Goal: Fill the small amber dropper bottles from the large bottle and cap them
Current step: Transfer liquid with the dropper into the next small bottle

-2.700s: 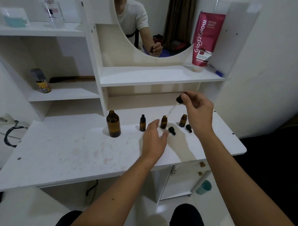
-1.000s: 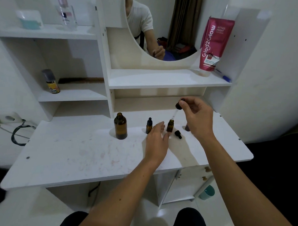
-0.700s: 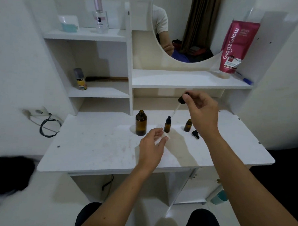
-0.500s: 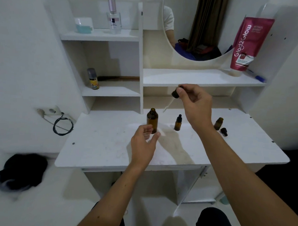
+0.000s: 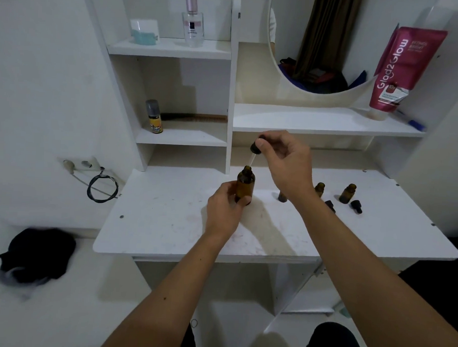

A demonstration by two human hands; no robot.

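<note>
The large amber bottle (image 5: 245,184) stands uncapped on the white desk (image 5: 168,223). My left hand (image 5: 225,208) grips its lower body. My right hand (image 5: 286,162) pinches the black bulb of a dropper (image 5: 255,148), whose glass tube points down at the large bottle's mouth. Three small amber bottles stand to the right: one (image 5: 282,197) mostly hidden behind my right wrist, one (image 5: 319,189) open beside my forearm, one (image 5: 347,193) open further right. Two black dropper caps (image 5: 356,206) (image 5: 330,205) lie by them.
Shelves rise behind the desk with a small yellow bottle (image 5: 154,117), a perfume bottle (image 5: 193,22), a pink tube (image 5: 401,68) and a round mirror (image 5: 315,43). A cable coil (image 5: 102,187) hangs at the wall on the left. A dark cloth (image 5: 35,254) lies on the floor.
My left hand has left the small bottles and now grips the large bottle. My right hand carried the dropper left, bringing its tip to the large bottle's mouth. The view swung left.
</note>
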